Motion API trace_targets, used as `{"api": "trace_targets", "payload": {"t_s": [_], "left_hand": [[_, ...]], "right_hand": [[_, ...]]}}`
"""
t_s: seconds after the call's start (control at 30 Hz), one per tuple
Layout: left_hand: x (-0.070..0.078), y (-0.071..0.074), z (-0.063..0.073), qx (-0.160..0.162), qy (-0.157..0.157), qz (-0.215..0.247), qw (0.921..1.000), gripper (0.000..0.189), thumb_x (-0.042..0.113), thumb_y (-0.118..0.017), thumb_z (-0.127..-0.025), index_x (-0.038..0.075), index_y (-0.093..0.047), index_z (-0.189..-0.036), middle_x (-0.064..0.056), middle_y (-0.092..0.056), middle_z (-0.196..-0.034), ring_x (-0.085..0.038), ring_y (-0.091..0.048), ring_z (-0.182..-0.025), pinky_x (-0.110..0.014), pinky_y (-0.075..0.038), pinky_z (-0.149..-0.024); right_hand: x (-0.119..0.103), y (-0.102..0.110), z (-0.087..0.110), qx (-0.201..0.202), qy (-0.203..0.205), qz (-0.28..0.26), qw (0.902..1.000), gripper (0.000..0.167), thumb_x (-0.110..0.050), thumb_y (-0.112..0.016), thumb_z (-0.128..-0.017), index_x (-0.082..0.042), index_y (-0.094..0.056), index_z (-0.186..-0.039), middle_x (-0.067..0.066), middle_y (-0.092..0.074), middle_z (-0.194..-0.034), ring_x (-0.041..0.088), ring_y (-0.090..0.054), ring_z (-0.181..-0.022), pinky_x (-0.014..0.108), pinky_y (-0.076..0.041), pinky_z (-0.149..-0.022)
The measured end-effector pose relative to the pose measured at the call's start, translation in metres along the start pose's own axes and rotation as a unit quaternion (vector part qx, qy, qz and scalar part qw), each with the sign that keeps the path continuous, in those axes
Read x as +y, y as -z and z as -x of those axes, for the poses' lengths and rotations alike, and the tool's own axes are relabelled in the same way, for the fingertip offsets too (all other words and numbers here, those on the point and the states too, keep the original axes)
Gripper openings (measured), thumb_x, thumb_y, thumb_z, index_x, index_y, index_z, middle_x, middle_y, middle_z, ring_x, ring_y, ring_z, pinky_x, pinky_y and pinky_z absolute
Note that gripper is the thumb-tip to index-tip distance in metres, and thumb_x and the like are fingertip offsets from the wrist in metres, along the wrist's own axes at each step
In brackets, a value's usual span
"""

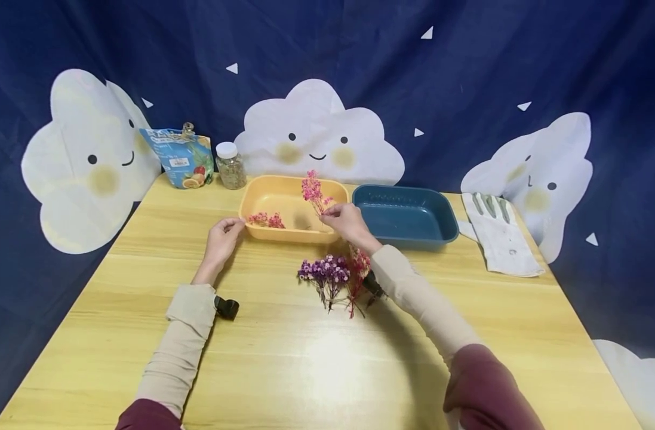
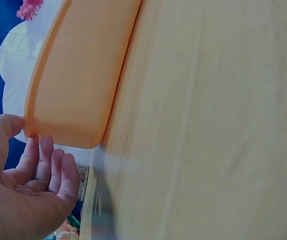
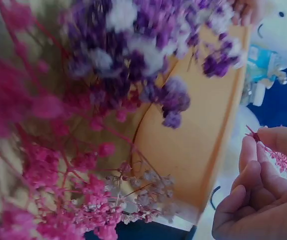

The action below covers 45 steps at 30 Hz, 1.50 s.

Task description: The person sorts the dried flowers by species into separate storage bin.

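A yellow plastic basin stands at the back of the table. My left hand pinches its front left corner; in the left wrist view the thumb and index fingertip meet at the rim. Over the basin's right side, my right hand pinches a sprig of pink dried flowers by its stem, blossoms upward. Another pink sprig lies inside the basin at the front left. Below the right forearm are purple dried flowers and red-pink ones, blurred and close in the right wrist view.
A dark blue basin stands right of the yellow one. Farther right lie white gloves. At the back left are a jar with a white lid and a clipped blue pouch. A cloud-print curtain hangs behind the table.
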<state>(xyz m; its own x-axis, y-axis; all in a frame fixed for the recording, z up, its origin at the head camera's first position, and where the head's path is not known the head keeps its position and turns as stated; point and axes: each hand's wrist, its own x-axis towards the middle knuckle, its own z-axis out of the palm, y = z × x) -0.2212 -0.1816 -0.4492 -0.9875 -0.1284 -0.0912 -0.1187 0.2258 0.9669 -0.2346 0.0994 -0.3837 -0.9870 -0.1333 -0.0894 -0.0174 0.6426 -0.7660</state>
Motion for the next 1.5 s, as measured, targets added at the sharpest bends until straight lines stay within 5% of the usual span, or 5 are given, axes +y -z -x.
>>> {"api": "trace_targets", "payload": {"t_s": [0.5, 0.73, 1.13, 1.5], "left_hand": [[0.000, -0.001, 0.002, 0.006, -0.008, 0.000, 1.0000, 0.039, 0.024, -0.050, -0.098, -0.008, -0.052, -0.121, -0.009, -0.054, -0.100, -0.012, -0.052, -0.086, -0.018, -0.048, -0.077], [0.000, -0.002, 0.001, 0.002, -0.003, 0.005, 1.0000, 0.041, 0.024, -0.050, -0.098, -0.009, -0.051, -0.122, -0.013, -0.055, -0.105, -0.012, -0.053, -0.089, -0.021, -0.049, -0.082], [0.000, -0.001, 0.002, -0.002, -0.002, 0.006, 1.0000, 0.043, 0.026, -0.050, -0.099, -0.008, -0.050, -0.125, -0.015, -0.055, -0.110, -0.014, -0.055, -0.092, -0.024, -0.050, -0.085], [0.000, 0.000, 0.001, 0.003, -0.005, 0.001, 1.0000, 0.043, 0.027, -0.051, -0.098, -0.008, -0.051, -0.123, -0.014, -0.055, -0.107, -0.015, -0.054, -0.092, -0.022, -0.050, -0.083]], "right_hand": [[-0.012, -0.029, -0.030, -0.004, 0.022, 0.093, 0.9954, 0.019, -0.021, -0.066, -0.090, -0.005, -0.075, -0.094, 0.009, -0.071, -0.101, 0.023, -0.063, -0.094, 0.031, -0.051, -0.081], [-0.013, -0.035, -0.033, -0.031, 0.015, 0.091, 0.9953, 0.019, -0.017, -0.064, -0.090, -0.003, -0.073, -0.100, 0.010, -0.070, -0.107, 0.024, -0.063, -0.099, 0.032, -0.051, -0.086], [-0.010, -0.026, -0.023, -0.016, 0.038, 0.045, 0.9981, 0.020, -0.015, -0.063, -0.092, -0.003, -0.071, -0.105, 0.012, -0.069, -0.105, 0.023, -0.065, -0.086, 0.028, -0.052, -0.071], [-0.010, -0.006, 0.005, -0.007, 0.049, 0.042, 0.9979, 0.023, -0.024, -0.063, -0.092, -0.007, -0.070, -0.107, 0.008, -0.068, -0.106, 0.022, -0.062, -0.093, 0.035, -0.051, -0.080]]}}
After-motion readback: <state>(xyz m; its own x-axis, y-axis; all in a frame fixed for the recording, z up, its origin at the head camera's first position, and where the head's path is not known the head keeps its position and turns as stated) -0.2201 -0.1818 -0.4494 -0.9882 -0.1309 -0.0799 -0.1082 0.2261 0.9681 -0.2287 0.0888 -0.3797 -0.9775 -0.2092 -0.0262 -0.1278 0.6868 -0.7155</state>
